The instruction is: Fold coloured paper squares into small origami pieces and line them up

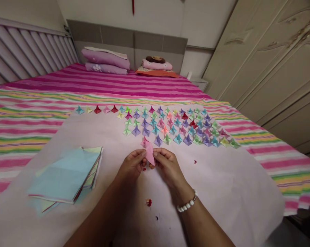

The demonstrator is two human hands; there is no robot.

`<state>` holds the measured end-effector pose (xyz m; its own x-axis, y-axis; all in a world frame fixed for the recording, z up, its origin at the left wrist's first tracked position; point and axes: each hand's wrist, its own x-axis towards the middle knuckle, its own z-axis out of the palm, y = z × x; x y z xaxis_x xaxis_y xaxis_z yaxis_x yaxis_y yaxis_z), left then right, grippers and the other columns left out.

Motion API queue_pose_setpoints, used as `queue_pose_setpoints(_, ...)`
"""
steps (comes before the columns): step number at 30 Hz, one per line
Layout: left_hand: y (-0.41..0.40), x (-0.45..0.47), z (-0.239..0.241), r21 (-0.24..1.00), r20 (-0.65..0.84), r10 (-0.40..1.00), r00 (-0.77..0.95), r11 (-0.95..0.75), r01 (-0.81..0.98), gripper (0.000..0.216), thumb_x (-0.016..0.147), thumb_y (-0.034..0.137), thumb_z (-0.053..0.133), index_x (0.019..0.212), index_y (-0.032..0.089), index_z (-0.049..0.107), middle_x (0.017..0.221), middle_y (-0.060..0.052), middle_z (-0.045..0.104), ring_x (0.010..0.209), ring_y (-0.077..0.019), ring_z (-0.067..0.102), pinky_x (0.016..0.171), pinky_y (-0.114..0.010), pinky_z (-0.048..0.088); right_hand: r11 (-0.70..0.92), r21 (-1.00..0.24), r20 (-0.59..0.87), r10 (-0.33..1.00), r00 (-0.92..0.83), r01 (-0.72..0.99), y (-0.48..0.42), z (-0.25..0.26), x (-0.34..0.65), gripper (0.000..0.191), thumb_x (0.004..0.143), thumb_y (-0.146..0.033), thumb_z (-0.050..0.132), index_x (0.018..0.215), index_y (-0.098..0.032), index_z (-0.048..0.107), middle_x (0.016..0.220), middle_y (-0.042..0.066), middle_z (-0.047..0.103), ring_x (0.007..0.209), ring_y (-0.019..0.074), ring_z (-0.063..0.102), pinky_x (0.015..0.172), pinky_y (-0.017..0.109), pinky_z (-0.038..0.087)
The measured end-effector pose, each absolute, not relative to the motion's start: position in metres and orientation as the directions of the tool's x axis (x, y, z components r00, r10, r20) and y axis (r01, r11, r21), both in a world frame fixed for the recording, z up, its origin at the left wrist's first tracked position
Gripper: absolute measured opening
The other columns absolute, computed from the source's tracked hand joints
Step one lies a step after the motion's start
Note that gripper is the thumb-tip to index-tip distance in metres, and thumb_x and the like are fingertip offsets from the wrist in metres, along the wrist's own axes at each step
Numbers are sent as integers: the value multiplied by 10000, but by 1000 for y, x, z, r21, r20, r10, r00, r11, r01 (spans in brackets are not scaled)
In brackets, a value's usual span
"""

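My left hand (132, 164) and my right hand (167, 165) meet at the middle of a pale sheet (221, 185) spread on the bed. Both pinch a small folded pink paper piece (149, 151) between thumbs and fingertips, left hand on its left edge, right hand on its right. A white bead bracelet (187, 205) circles my right wrist. Just beyond the hands lie rows of several small folded paper shapes (170, 127) in pink, purple, blue, green and red. A stack of pastel paper squares (67, 175), light blue on top, lies to the left of my left hand.
Tiny red paper scraps (149, 202) lie on the sheet near my forearms. The bed has a pink striped cover (28, 123), pillows (105, 61) and a folded blanket (157, 67) at the headboard. A cream wardrobe (273, 61) stands along the right side.
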<state>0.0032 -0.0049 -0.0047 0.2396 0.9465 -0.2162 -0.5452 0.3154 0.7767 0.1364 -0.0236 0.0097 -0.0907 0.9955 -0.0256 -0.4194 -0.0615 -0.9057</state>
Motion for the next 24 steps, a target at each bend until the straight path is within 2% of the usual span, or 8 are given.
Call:
queue_pose_setpoints(3, -6, 3, -4, 798, -252, 952, 175, 307, -519, 415, 495, 360, 878, 750, 124, 652, 506, 37, 568, 461, -73, 526, 475, -190, 393, -36, -933, -19, 998, -52, -358, -22, 9, 137, 201, 688, -347, 734, 817, -195, 712, 595, -2, 662, 495, 136, 556, 553, 289, 455)
queue_pose_setpoints(6, -6, 3, -5, 856, -235, 969, 75, 243, -456, 394, 506, 348, 872, 775, 129, 684, 574, 18, 625, 521, -62, 551, 552, -180, 439, 16, -959, 26, 999, -31, -281, -21, 9, 138, 179, 639, -298, 747, 779, -194, 707, 607, -5, 662, 529, 136, 570, 568, 279, 451)
queue_pose_setpoints(9, -8, 3, -6, 931, -151, 988, 35, 154, -330, 347, 592, 368, 821, 827, 140, 707, 655, -4, 664, 588, -83, 583, 600, -196, 459, 52, -974, 58, 998, -23, -221, -21, 7, 136, 119, 644, -235, 703, 758, -199, 704, 626, -10, 658, 557, 130, 571, 578, 265, 446)
queue_pose_setpoints(12, -12, 5, -3, 976, -66, 998, 12, 67, -207, 298, 668, 379, 761, 842, 143, 707, 682, -15, 669, 627, -108, 595, 599, -209, 460, 90, -986, 87, 996, 24, -141, -21, 2, 135, 154, 657, -202, 652, 800, -196, 706, 613, -24, 633, 522, 117, 521, 526, 247, 406)
queue_pose_setpoints(14, -16, 7, -1, 992, 2, 1000, 9, -1, -124, 290, 676, 358, 755, 868, 148, 702, 693, -16, 665, 641, -119, 598, 605, -218, 467, 121, -989, 116, 991, 70, -85, -20, -3, 135, 194, 654, -188, 637, 835, -194, 707, 620, -27, 623, 528, 119, 506, 520, 245, 394)
queue_pose_setpoints(18, -21, 11, 0, 991, 133, 991, -9, -132, 33, 327, 635, 268, 791, 936, 172, 707, 807, -39, 693, 721, -145, 625, 667, -232, 492, 199, -979, 201, 973, 110, 33, -21, -9, 134, 211, 675, -160, 607, 851, -204, 716, 687, -8, 635, 630, 151, 549, 606, 272, 441)
queue_pose_setpoints(21, -20, 13, -2, 988, 156, 987, -37, -156, 20, 261, 664, 223, 758, 919, 180, 720, 876, -63, 709, 773, -170, 650, 687, -247, 509, 226, -966, 242, 961, 130, 126, -22, -10, 134, 161, 737, -206, 610, 852, -208, 723, 755, 19, 642, 668, 158, 560, 633, 282, 455)
queue_pose_setpoints(24, -20, 13, -5, 989, 149, 988, -42, -150, -15, 320, 657, 164, 743, 974, 181, 704, 904, -70, 716, 792, -184, 670, 726, -272, 523, 236, -963, 255, 955, 152, 133, -22, -9, 134, 144, 735, -209, 611, 824, -210, 723, 813, 32, 638, 698, 160, 571, 624, 279, 461)
